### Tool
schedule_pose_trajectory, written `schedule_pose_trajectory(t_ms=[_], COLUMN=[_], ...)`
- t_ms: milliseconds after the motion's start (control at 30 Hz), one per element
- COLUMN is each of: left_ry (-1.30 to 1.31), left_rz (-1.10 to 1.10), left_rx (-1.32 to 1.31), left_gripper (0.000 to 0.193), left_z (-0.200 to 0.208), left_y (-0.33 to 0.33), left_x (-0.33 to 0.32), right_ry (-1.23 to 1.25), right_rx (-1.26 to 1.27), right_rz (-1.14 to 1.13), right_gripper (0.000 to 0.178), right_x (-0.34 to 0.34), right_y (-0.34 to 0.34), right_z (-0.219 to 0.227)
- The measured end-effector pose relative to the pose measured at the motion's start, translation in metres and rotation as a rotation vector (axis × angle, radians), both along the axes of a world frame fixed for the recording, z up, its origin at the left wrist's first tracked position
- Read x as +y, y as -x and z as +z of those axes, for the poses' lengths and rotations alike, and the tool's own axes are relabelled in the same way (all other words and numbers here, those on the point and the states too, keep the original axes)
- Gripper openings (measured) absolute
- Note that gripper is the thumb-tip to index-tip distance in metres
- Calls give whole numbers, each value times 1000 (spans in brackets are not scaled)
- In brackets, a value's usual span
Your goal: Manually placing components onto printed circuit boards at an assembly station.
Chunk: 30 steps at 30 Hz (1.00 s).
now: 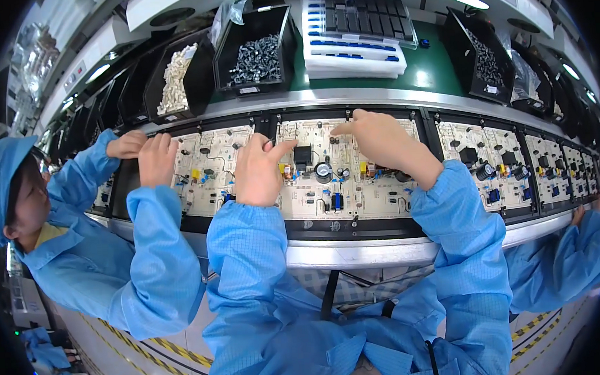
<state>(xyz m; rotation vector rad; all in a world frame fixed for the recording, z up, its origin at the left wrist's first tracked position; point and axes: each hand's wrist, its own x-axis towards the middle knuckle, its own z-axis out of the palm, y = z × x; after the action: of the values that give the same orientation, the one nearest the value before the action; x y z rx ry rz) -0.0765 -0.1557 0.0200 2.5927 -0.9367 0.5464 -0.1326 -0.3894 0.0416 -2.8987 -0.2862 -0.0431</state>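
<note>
My left hand (258, 173) is over the left half of a cream circuit board (301, 211), fingers bent and one digit reaching toward a black block-shaped component (303, 155). A small dark piece shows between its fingers, too small to name. My right hand (384, 144) comes over the same board from the right, fingers bent, one fingertip at a small dark component (334, 140) near the board's upper middle. Its other fingertips are hidden. Between my hands stand a round capacitor (323, 172) and a blue component (337, 201).
Black bins hold dark metal parts (256, 59) and cream connectors (176, 78). A white foam stack (354, 62) bears black parts. More boards (481, 152) line the rail to the right. At left a co-worker's hands (154, 154) are over the neighbouring board; another co-worker's sleeve (562, 262) is at right.
</note>
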Motion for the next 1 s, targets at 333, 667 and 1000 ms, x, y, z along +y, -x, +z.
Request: schedule_pose_trajectory(t_ms=[333,667,1000], left_ry=[78,30,-272], left_rz=[-29,139,204], left_rx=[-114,-81,230], left_gripper=[38,38,53], left_z=[1,3,1], left_y=[3,5,3], left_x=[-2,-1,1], right_ry=[-25,-27,-192], right_rx=[-97,-113,-258], right_rz=[-52,-16,12], right_gripper=[38,30,53], right_x=[-31,-43,-9], right_y=[6,9,11], right_z=[21,21,33])
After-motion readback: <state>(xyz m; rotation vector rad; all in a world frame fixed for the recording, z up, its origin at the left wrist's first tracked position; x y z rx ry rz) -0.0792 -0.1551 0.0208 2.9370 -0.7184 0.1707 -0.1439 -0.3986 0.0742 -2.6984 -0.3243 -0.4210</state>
